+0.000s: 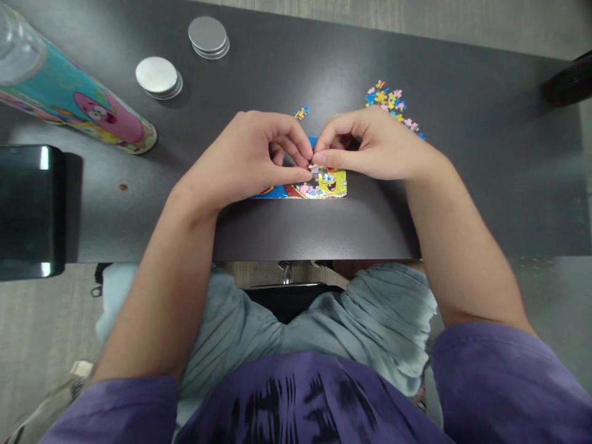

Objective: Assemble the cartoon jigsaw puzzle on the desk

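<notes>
A partly assembled jigsaw puzzle (333, 183) with a yellow cartoon face lies on the dark table, its upper left partly covered by my hands. My left hand (272, 151) arches over its left side, thumb and forefinger curved and apart, the tips at the puzzle's inner pieces. From the other side, my right hand (370, 143) brings thumb and forefinger together in a pinch over the puzzle's middle. Whatever is between those fingertips is too small and hidden to make out. A few joined pieces (302, 113) rest just beyond my left fingers.
Loose puzzle pieces (388, 102) are heaped beyond my right hand. To the left stand two stacks of silver discs (208, 35), a tall cartoon-printed tube (102, 114) and a black box-like object (30, 209). A dark object (567, 83) sits at the far right edge.
</notes>
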Available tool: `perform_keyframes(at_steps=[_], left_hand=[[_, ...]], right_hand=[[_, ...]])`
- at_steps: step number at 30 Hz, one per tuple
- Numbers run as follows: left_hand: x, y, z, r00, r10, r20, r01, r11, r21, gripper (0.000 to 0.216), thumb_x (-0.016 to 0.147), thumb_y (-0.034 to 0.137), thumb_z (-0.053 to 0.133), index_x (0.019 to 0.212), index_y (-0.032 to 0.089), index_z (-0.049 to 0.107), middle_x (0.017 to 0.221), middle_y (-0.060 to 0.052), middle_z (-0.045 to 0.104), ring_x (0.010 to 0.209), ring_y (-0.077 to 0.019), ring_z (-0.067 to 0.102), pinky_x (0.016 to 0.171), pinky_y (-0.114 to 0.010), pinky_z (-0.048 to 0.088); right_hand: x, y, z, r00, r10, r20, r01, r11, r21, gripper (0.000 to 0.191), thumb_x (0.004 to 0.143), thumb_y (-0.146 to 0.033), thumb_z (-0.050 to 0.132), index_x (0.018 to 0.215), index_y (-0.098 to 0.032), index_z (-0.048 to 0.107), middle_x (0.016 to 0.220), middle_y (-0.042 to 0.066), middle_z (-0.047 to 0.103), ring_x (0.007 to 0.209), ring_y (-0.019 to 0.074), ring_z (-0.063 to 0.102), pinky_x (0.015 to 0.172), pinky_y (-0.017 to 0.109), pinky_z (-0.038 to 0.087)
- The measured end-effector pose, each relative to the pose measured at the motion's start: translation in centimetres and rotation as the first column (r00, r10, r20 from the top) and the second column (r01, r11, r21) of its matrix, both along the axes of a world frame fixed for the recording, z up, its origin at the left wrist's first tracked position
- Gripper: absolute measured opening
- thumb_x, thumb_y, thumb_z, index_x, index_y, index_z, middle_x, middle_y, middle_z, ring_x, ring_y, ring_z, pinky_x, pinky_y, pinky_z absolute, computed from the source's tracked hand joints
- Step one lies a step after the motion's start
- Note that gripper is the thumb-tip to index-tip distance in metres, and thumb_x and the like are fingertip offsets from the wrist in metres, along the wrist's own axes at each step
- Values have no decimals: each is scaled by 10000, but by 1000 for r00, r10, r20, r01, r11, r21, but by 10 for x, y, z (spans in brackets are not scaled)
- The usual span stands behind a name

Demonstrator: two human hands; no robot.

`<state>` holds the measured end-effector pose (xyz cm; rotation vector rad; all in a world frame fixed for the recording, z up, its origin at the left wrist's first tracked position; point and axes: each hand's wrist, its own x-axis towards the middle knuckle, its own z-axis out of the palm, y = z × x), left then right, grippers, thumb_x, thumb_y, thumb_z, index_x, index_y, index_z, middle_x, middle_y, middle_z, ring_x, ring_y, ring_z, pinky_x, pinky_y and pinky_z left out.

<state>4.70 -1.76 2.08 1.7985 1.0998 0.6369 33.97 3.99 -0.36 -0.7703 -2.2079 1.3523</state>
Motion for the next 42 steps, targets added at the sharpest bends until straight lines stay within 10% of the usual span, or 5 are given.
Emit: perform_keyframes(at_steps=[21,42], left_hand=[[-11,5,1,997,39,-73,-34,997,71,427,848,707,1055,1010,362,864,999,-26,868,985,-323,751,764,-494,575],[-3,1,10,994,-52,-94,57,997,45,285,898,648,945,934,366,929,916,-58,818,906,-317,739,708,-454,542]], right_hand=[[0,-6,10,987,157,26,-157,987,25,314,1141,-529,1036,1145,-218,993,757,-40,707,697,136,495,662,327,339],[-9,-8,0,997,20,-81,-25,998,-55,440,999,-551,1121,1140,-290,796,1026,19,874,853,230,641,771,382,494]])
